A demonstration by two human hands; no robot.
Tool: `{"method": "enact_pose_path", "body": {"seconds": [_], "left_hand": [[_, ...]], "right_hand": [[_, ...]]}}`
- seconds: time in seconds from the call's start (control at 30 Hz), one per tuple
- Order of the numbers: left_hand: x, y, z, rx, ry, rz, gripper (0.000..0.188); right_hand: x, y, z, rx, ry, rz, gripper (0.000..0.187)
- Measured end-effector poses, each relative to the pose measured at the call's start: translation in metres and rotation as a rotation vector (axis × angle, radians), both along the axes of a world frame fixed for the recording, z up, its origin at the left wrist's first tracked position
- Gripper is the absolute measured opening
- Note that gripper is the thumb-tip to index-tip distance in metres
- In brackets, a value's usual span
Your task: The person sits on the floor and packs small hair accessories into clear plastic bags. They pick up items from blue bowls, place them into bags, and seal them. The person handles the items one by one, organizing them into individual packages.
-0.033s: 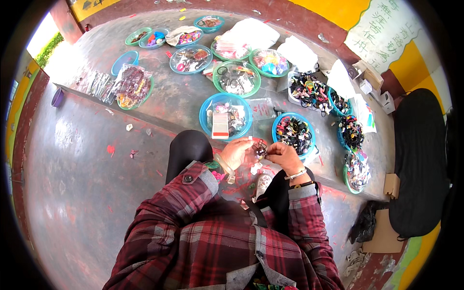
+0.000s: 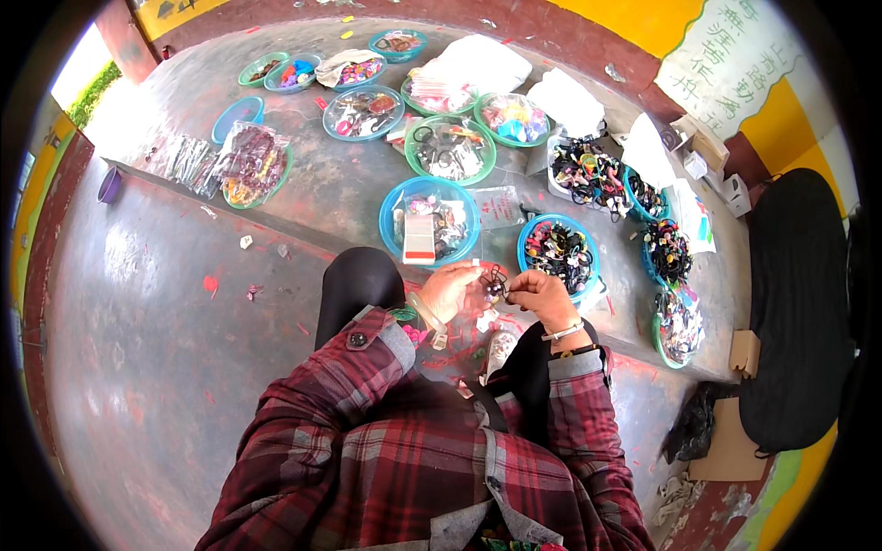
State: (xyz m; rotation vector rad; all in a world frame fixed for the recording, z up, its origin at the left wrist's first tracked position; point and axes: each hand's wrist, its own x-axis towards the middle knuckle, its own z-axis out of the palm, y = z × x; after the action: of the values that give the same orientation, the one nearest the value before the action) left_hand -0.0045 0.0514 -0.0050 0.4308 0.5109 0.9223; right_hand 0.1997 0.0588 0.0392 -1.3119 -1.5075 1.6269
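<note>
Item: dark looped bundle [image 2: 494, 285], between the two hands, above the lap
Left hand [image 2: 447, 292]: partly curled, beside the bundle's left edge; actual grip cannot be told
Right hand [image 2: 542, 299]: thumb and fingertips pinched together at the bundle's right edge
Reason, as judged: central position gives both hands fine access; blue basin of dark bands [image 2: 522, 253] stands within easy reach
Orientation: loops appear to point away from the body; long axis, though short, seemingly fore-and-aft

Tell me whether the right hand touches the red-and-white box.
Apart: the head view shows the right hand to the right of the box, with the blue basin's rim and grey floor between them.
</note>
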Motion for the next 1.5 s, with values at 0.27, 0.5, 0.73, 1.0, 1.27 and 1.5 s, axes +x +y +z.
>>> {"method": "enact_pose_path", "body": {"seconds": [0.27,0.5,0.73,1.0,1.27,1.5], "left_hand": [[0.007,-0.004,-0.001,0.073,0.275,-0.063,0.031],[0.008,-0.004,-0.008,0.065,0.221,-0.149,0.034],[0.007,-0.005,0.0,0.028,0.119,-0.194,0.035],[0.005,-0.004,-0.002,0.034,0.066,-0.114,0.035],[0.005,-0.004,-0.002,0.022,0.083,0.008,0.034],[0.007,-0.006,0.004,0.064,0.094,0.0,0.033]], "right_hand": [[-0.004,-0.003,-0.005,0.345,-0.108,-0.197,0.01],[-0.025,-0.014,0.014,0.908,-0.364,-0.195,0.013],[-0.026,-0.014,0.018,0.995,-0.572,-0.03,0.018],[-0.019,-0.009,0.025,0.976,-0.309,-0.228,0.026],[-0.025,-0.018,0.026,1.002,-0.518,-0.129,0.039],[-0.032,-0.023,0.032,0.888,-0.576,-0.063,0.039]]}}
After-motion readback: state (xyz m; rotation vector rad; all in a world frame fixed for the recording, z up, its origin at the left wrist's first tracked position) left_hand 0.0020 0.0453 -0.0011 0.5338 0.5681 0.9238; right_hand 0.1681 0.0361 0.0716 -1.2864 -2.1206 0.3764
